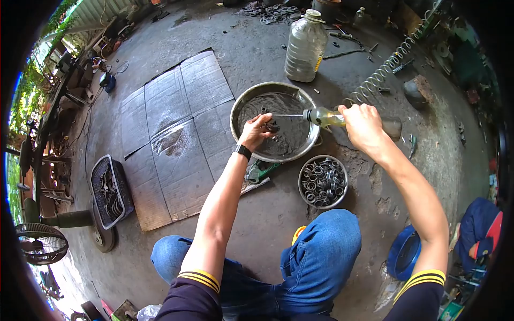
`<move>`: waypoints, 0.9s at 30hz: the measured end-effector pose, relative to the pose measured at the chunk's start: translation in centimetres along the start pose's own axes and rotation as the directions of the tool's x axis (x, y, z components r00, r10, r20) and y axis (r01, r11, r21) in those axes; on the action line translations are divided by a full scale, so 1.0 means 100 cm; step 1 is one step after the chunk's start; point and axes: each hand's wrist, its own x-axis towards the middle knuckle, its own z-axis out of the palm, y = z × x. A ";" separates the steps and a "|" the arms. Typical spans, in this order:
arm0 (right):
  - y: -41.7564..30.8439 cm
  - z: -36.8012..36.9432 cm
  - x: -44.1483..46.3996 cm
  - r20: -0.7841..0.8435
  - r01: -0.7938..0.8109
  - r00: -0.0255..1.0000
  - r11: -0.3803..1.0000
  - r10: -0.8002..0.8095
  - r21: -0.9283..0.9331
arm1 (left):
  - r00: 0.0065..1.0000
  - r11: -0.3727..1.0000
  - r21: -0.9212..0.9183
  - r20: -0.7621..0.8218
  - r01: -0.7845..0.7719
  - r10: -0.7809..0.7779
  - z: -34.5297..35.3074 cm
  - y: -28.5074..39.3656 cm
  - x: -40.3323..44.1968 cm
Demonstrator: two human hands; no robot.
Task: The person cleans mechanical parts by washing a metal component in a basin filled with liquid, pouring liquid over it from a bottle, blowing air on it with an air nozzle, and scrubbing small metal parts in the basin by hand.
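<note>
One bowl point(346, 187) of dark rings point(323, 184) sits near the knees point(326, 235), apparently for short reach. Beyond it, the left hand point(254, 131), fingers partly curled, pinches a small dark part point(272, 126) above the basin point(234, 123), probably so that runoff drops inside. The right hand point(364, 125) is closed around a bottle point(327, 116), held sideways to aim its nozzle at the part; whether the thin line between is liquid or tube cannot be told. Farther out stands an upright jug point(305, 48).

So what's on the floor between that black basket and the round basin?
A flattened sheet of cardboard with a dark stain lies between the basket and the basin, as the head view shows.
</note>
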 end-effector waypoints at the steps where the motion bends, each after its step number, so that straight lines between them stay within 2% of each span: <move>1: 0.001 0.000 -0.002 -0.001 -0.004 1.000 1.000 0.004 0.000 | 0.999 0.999 -0.042 0.054 0.013 -0.010 -0.003 0.001 -0.004; 2: 0.000 -0.004 -0.003 0.013 0.015 1.000 1.000 -0.015 0.003 | 0.998 0.999 -0.041 0.055 0.013 -0.011 -0.006 0.003 -0.004; 4: -0.001 -0.004 -0.003 0.029 0.035 0.999 0.999 -0.035 0.008 | 0.983 0.998 -0.044 0.179 0.046 -0.038 -0.011 0.005 -0.005; 6: 0.001 0.002 0.001 -0.002 -0.058 0.998 0.998 0.058 0.034 | 0.981 0.998 -0.044 0.192 0.037 -0.028 -0.011 0.006 -0.006; 10: 0.004 0.006 -0.004 0.039 0.000 0.999 0.999 -0.002 0.047 | 0.977 0.998 -0.052 0.214 0.025 -0.013 -0.011 0.008 -0.005; 12: 0.004 0.005 -0.005 0.049 -0.113 0.993 0.990 0.109 0.086 | 0.980 0.998 -0.055 0.198 0.013 -0.002 -0.011 0.005 -0.001; 13: 0.006 0.006 -0.007 0.049 -0.118 0.992 0.990 0.114 0.082 | 0.984 0.999 -0.054 0.180 -0.002 0.012 -0.011 0.005 0.002; 15: 0.010 0.013 -0.014 0.196 -0.122 0.977 0.978 0.089 0.166 | 0.980 0.998 -0.064 0.197 0.002 0.011 -0.002 0.005 0.003; 16: 0.013 0.022 -0.018 0.242 -0.168 0.965 0.950 0.104 0.262 | 0.985 0.998 -0.051 0.172 -0.022 0.031 0.002 0.004 0.006; 17: 0.016 0.032 -0.024 0.249 -0.178 0.962 0.950 0.113 0.258 | 0.988 0.998 -0.037 0.147 -0.046 0.051 0.007 0.002 0.009; 19: 0.023 0.058 -0.037 0.227 -0.309 0.950 0.732 0.213 0.607 | 0.993 0.997 0.009 0.088 -0.083 0.082 0.019 0.001 0.018; 20: 0.032 0.087 -0.042 0.173 -0.284 0.957 0.619 0.235 0.732 | 0.993 0.991 0.085 0.065 -0.103 0.097 0.032 0.005 0.016; 21: 0.041 0.108 -0.045 0.177 -0.288 0.956 0.617 0.236 0.732 | 0.992 0.979 0.163 0.040 -0.121 0.116 0.044 0.012 0.015; 22: 0.050 0.127 -0.048 0.136 -0.308 0.928 0.508 0.347 0.805 | 0.993 0.948 0.298 -0.004 -0.115 0.122 0.052 0.018 0.017; 23: 0.058 0.147 -0.051 0.110 -0.309 0.883 0.389 0.457 0.868 | 0.980 0.901 0.390 0.021 -0.192 0.200 0.064 0.024 0.016; 25: 0.082 0.188 -0.051 0.173 -0.354 0.751 0.168 0.638 0.920 | 0.930 0.742 0.576 0.097 -0.343 0.355 0.077 0.034 0.018; 26: 0.095 0.202 -0.050 0.170 -0.385 0.689 0.157 0.704 0.910 | 0.913 0.718 0.567 0.201 -0.404 0.355 0.079 0.042 0.020; 27: 0.106 0.214 -0.050 0.161 -0.412 0.624 0.147 0.765 0.900 | 0.896 0.502 0.786 0.142 -0.361 0.421 0.077 0.046 0.024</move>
